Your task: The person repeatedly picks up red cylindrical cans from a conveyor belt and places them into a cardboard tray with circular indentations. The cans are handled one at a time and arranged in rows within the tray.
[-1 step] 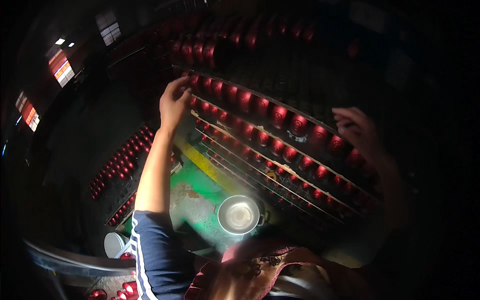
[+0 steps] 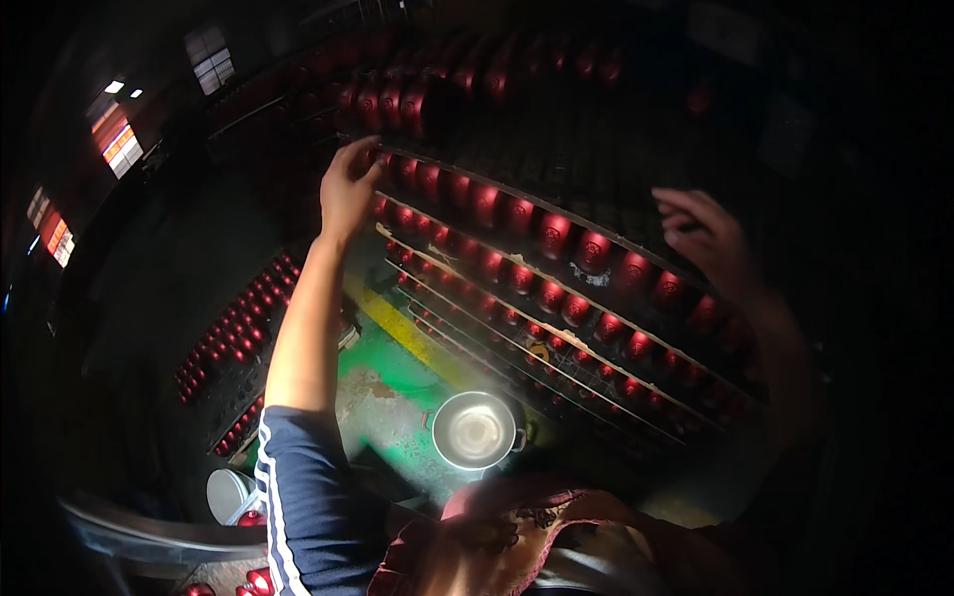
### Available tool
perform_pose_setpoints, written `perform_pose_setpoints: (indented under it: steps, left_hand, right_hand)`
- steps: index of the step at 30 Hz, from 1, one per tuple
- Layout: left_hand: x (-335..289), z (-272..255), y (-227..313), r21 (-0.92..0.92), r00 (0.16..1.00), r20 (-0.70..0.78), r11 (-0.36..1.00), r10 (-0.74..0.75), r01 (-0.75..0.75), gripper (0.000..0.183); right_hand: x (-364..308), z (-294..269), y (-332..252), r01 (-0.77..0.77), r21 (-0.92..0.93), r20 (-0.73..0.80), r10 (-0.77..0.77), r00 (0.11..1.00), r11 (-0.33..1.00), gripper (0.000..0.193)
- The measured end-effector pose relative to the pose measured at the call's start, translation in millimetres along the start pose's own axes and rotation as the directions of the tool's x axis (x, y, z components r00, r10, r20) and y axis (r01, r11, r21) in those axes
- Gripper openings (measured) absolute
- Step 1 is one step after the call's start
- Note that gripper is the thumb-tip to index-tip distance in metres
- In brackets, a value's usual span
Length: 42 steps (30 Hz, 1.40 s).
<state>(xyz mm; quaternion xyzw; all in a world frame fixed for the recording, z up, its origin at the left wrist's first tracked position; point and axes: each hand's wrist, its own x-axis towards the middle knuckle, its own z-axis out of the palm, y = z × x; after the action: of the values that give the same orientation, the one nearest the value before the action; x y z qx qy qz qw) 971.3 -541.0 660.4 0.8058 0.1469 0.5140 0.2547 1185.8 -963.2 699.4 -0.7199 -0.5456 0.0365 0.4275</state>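
Rows of glossy red jars [image 2: 554, 233], many with a dark emblem, stand on a tiered rack [image 2: 467, 260] in front of me. My left hand [image 2: 348, 194] is raised at the left end of the upper row. Its fingers are bent, with a gap between thumb and forefinger, close to the endmost jars; I see nothing held, and contact is unclear. In dim light, my right hand [image 2: 701, 238] hangs above the right part of the upper row. Its fingers are loosely curled and nothing shows in them.
A round metal pot [image 2: 474, 430] with side handles stands on the green floor [image 2: 383, 397], by a yellow stripe [image 2: 402, 326]. More red jars fill a lower rack [image 2: 238, 323] at left and shelves [image 2: 393, 101] at the back. A pale bucket [image 2: 229, 495] sits lower left.
My left hand has risen slightly at the rack's end. My right hand has shifted up and a little to the left. The jars and the pot stay put.
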Motion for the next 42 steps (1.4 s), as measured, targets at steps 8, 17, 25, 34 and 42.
perform_pose_setpoints:
  steps: [8,17,25,34,42]
  left_hand:
    - [130.6,76.2,-33.4,0.474,0.959,0.228,0.841,0.167,-0.259,0.045]
    - [174.7,132.1,-71.9,0.616,0.973,0.231,0.778,-0.025,-0.126,0.062]
    - [140.2,141.4,-58.4,0.589,0.996,0.084,0.806,0.001,-0.050,0.061]
    - [56.2,90.1,-27.7,0.246,0.954,-0.168,0.948,0.246,-0.201,0.055]
    - [-123.9,31.3,-6.4,-0.906,0.848,0.112,0.298,-0.518,0.302,0.058]
  right_hand:
    - [248.9,46.4,41.9,0.213,-0.386,-0.111,-0.275,0.955,0.897,0.050]
    - [451.2,130.3,106.8,-0.217,-0.443,-0.169,0.156,0.973,0.870,0.060]
    - [461.5,126.4,138.1,-0.235,-0.352,-0.052,0.231,0.971,0.906,0.056]
    - [388.6,95.2,157.3,-0.091,0.296,-0.206,0.157,0.966,0.951,0.075]
    - [198.1,76.5,28.2,-0.067,0.935,-0.020,0.240,0.971,0.348,0.050]
